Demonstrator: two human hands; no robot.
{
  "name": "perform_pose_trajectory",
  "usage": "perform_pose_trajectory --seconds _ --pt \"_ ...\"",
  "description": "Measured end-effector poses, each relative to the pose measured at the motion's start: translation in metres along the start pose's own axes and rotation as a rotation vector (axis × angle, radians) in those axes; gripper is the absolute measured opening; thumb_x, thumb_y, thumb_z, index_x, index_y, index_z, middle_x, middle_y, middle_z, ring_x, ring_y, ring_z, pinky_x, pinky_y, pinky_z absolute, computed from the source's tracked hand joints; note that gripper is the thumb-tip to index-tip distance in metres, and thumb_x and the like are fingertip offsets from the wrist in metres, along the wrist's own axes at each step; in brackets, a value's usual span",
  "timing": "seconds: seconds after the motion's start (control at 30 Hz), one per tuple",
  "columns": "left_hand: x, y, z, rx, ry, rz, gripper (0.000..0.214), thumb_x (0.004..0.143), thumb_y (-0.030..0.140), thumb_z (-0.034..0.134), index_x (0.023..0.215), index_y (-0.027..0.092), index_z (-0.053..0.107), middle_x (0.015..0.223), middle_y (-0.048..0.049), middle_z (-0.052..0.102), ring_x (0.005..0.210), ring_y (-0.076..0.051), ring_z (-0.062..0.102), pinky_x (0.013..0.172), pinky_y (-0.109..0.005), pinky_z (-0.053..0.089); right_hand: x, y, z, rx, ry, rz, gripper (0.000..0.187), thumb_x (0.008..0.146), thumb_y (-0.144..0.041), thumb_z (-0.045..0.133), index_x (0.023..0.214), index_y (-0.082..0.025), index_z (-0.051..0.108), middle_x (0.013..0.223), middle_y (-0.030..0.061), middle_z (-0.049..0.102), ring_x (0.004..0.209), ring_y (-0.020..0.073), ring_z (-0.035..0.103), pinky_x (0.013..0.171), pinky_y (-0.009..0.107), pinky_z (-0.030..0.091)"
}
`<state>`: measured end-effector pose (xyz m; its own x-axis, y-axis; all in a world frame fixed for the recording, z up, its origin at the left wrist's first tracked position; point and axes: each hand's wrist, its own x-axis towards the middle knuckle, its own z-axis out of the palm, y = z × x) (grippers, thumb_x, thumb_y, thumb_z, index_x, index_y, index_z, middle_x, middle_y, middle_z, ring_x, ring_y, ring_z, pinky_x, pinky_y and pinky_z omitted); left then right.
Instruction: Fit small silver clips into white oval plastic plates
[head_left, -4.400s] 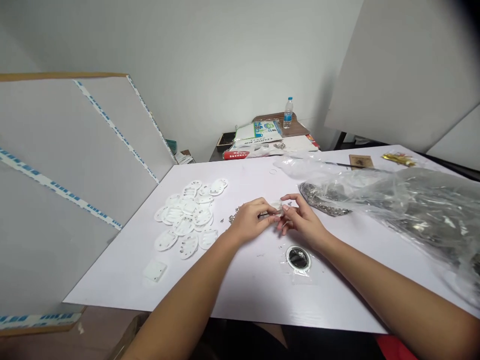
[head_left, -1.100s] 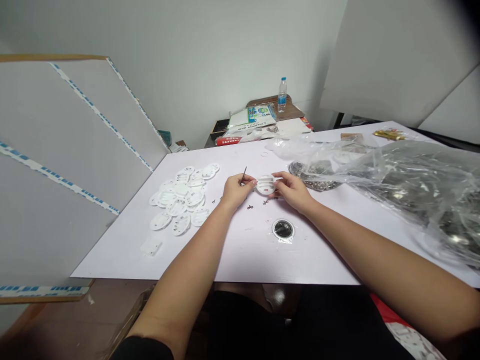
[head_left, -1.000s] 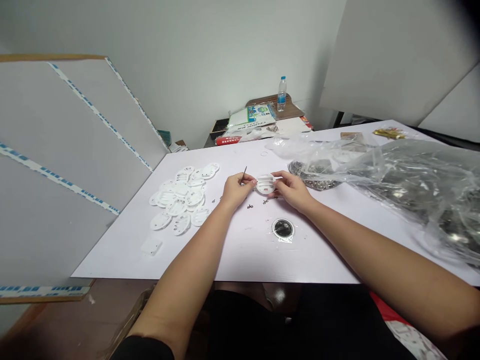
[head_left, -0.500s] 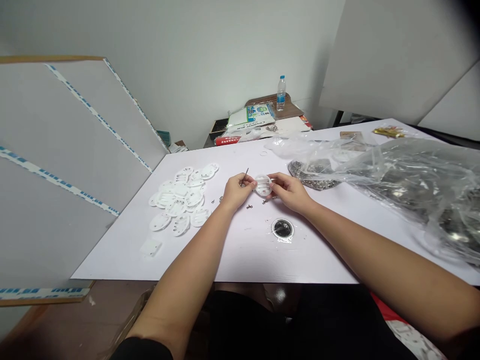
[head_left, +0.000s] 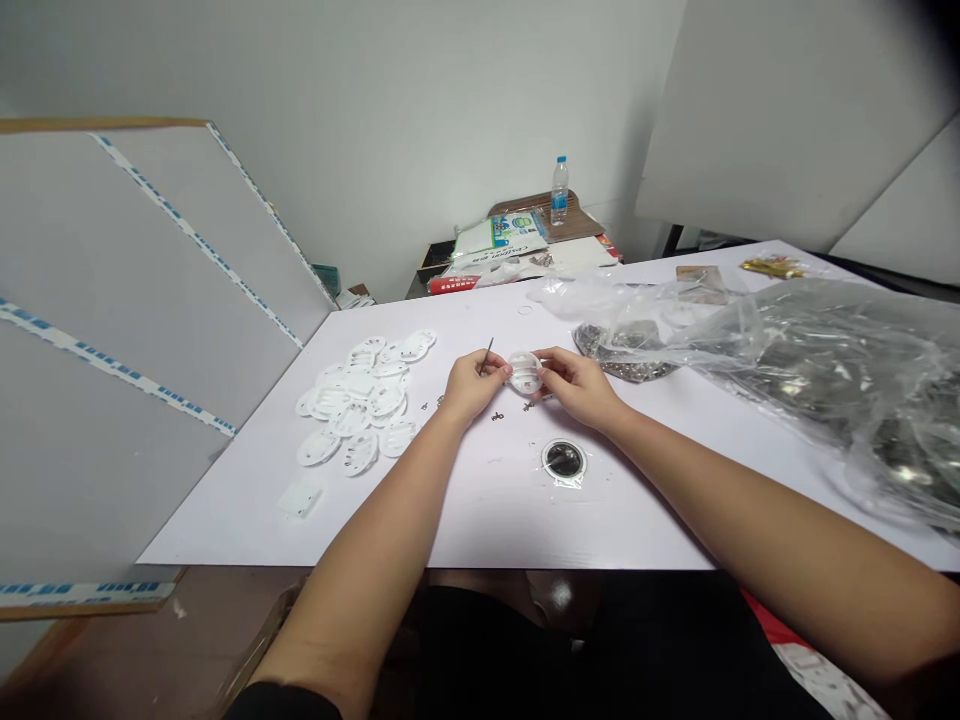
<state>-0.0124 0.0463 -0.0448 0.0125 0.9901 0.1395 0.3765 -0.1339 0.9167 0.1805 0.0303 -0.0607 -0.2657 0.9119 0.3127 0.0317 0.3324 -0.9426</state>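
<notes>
My left hand [head_left: 472, 388] and my right hand [head_left: 579, 388] meet above the middle of the white table [head_left: 480, 520]. Between them is a white oval slotted plastic piece [head_left: 525, 373], gripped by my right fingers. My left fingers pinch a thin dark metal pin [head_left: 489, 354] that sticks upward and lies close to the oval's edge. Small dark metal clips [head_left: 496, 416] lie on the table below my hands. Whether the pin touches the oval is hidden by my fingers.
A heap of white oval pieces [head_left: 356, 405] lies left of my hands, with a small white square [head_left: 300, 500] nearer me. A clear bag of metal parts [head_left: 825, 385] fills the right side. A round black disc in plastic [head_left: 563, 461] lies below my right hand.
My hands have drawn closer together, and the oval piece has turned and shifted slightly left between them. The view has shifted slightly.
</notes>
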Motion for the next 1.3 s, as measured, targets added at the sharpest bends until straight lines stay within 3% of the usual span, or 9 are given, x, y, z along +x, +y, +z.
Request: perform_pose_trajectory --seconds 0.43,0.7,0.87,1.0,1.1,1.23,1.3 --pt "0.001 -0.004 0.0 0.011 -0.016 0.024 0.024 0.07 0.036 0.073 0.079 0.016 0.063 0.068 0.001 0.058 0.063 -0.009 0.048 0.064 -0.023 0.037 -0.002 -0.004 -0.001 -0.037 -0.037 -0.059 0.027 0.09 -0.032 0.054 0.111 -0.019 0.063 0.084 0.0034 0.069 0.07 0.0192 0.07 0.073 0.035 0.058" --pt "0.0 -0.001 0.003 0.071 -0.001 0.094 0.02 0.073 0.034 0.069 0.083 0.017 0.063 0.075 0.0003 0.061 0.065 -0.01 0.05 0.066 -0.024 0.038 0.001 -0.009 -0.003 0.099 -0.021 0.009 0.025 0.085 -0.032 0.058 0.105 -0.017 0.064 0.078 0.0021 0.068 0.065 0.018 0.069 0.067 0.032 0.058" --pt "-0.001 0.002 0.002 -0.044 -0.068 0.122 0.023 0.074 0.034 0.069 0.088 0.016 0.062 0.079 -0.0008 0.06 0.075 -0.011 0.054 0.071 -0.023 0.041 0.004 -0.006 -0.003 0.138 0.085 0.073 0.027 0.084 -0.03 0.059 0.107 -0.017 0.063 0.079 0.0019 0.067 0.063 0.0178 0.069 0.064 0.031 0.058" --pt "-0.003 0.007 0.001 -0.109 -0.106 0.09 0.029 0.072 0.037 0.072 0.087 0.016 0.06 0.078 -0.0007 0.059 0.073 -0.01 0.053 0.068 -0.022 0.04 0.004 -0.007 -0.003 0.159 0.065 0.059 0.029 0.084 -0.034 0.059 0.108 -0.017 0.062 0.08 0.0023 0.065 0.065 0.0171 0.068 0.066 0.032 0.059" --pt "-0.007 0.014 0.0 -0.186 -0.176 0.036 0.032 0.072 0.039 0.074 0.086 0.017 0.056 0.071 0.0021 0.056 0.063 -0.007 0.048 0.063 -0.02 0.037 0.001 -0.007 -0.001 0.144 -0.008 -0.005 0.044 0.083 -0.035 0.064 0.123 -0.02 0.056 0.095 0.0049 0.066 0.077 0.0178 0.067 0.07 0.033 0.059" --pt "-0.012 0.022 0.0 -0.305 -0.326 -0.048 0.033 0.074 0.041 0.073 0.086 0.019 0.052 0.06 0.0063 0.049 0.049 -0.004 0.038 0.055 -0.02 0.033 -0.003 -0.009 -0.001 0.091 -0.157 -0.109 0.081 0.074 -0.033 0.075 0.144 -0.024 0.035 0.118 0.0089 0.061 0.096 0.0201 0.064 0.08 0.033 0.056" --pt "-0.014 0.024 0.0 -0.297 -0.367 -0.071 0.034 0.073 0.041 0.074 0.087 0.019 0.053 0.062 0.0049 0.052 0.051 -0.005 0.042 0.057 -0.02 0.036 -0.004 -0.011 -0.004 -0.006 -0.178 -0.158 0.083 0.073 -0.035 0.077 0.144 -0.023 0.035 0.125 0.011 0.058 0.102 0.0221 0.062 0.084 0.034 0.054"
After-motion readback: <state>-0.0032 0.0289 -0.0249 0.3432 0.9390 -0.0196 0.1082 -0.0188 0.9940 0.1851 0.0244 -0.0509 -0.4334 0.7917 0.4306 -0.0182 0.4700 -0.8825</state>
